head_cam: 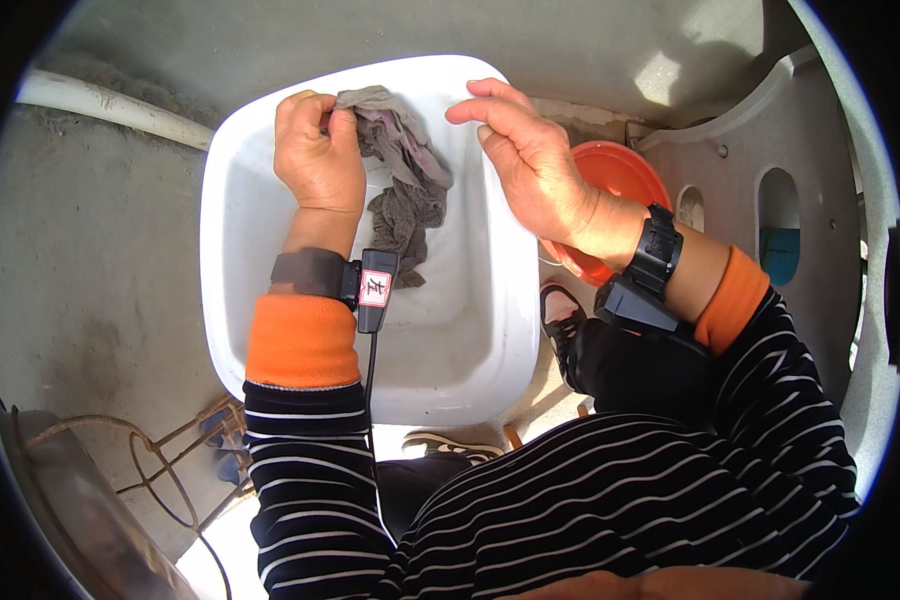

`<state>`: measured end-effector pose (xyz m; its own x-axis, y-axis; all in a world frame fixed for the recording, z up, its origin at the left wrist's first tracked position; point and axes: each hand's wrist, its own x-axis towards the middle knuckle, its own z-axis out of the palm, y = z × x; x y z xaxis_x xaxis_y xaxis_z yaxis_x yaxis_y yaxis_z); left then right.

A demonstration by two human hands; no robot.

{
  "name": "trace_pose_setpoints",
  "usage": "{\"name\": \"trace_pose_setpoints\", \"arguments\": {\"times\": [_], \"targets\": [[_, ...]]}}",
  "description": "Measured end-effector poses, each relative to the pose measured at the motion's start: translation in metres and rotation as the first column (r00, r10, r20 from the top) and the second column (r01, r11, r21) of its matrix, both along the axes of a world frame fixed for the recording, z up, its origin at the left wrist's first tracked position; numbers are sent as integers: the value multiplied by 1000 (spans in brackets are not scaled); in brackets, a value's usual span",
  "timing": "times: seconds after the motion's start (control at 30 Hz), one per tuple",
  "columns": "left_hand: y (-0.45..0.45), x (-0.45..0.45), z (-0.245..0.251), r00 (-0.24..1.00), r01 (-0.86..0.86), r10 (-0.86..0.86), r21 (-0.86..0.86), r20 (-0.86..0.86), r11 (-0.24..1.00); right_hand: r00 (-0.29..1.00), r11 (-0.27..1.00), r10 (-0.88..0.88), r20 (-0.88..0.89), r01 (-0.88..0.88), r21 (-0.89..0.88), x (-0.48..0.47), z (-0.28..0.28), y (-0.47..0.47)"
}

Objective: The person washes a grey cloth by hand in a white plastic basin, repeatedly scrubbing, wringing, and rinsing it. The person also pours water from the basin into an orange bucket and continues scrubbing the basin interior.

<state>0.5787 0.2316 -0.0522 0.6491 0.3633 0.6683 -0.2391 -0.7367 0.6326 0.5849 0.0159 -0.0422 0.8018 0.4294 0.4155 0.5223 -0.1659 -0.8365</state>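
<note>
My left hand (pixel 319 150) pinches the upper end of a grey-brown cloth (pixel 412 202) between thumb and fingers, near the far side of a white plastic basin (pixel 514 315). The cloth hangs bunched down into the basin and looks damp; part of it is pinkish. Over the basin's right rim, my right hand (pixel 529 157) is held with its fingers apart and nothing between them. Both wrists wear black straps with small black devices. No deep water can be made out in the basin.
An orange-red plastic basin (pixel 622 176) stands on the floor at right, partly behind my right forearm. Beyond it is a grey moulded panel with oval openings (pixel 817 150). A white pipe (pixel 120 109) runs along the wall. A rusty metal rack (pixel 157 457) and a metal vessel (pixel 82 510) are at lower left.
</note>
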Motion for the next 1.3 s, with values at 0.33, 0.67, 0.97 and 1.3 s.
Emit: {"name": "trace_pose_setpoints", "arguments": {"times": [0.33,0.67,0.97,1.3], "targets": [[18,-3,22,881,-281,-183,-794,-436,539,1000,1000,5,15,-5,-13,0,-3,-2],[21,-5,-41,860,-129,-229,-628,-457,767,999,1000,29,-16,-29,-8,-1,-3,-2],[11,-2,-69,690,-314,-244,-585,-681,748,1000,1000,23,-11,-23,-7,0,-2,-2],[17,-2,-26,952,-168,-97,-757,-292,632,999,999,44,25,-44,-26,1,-4,-2]]}}
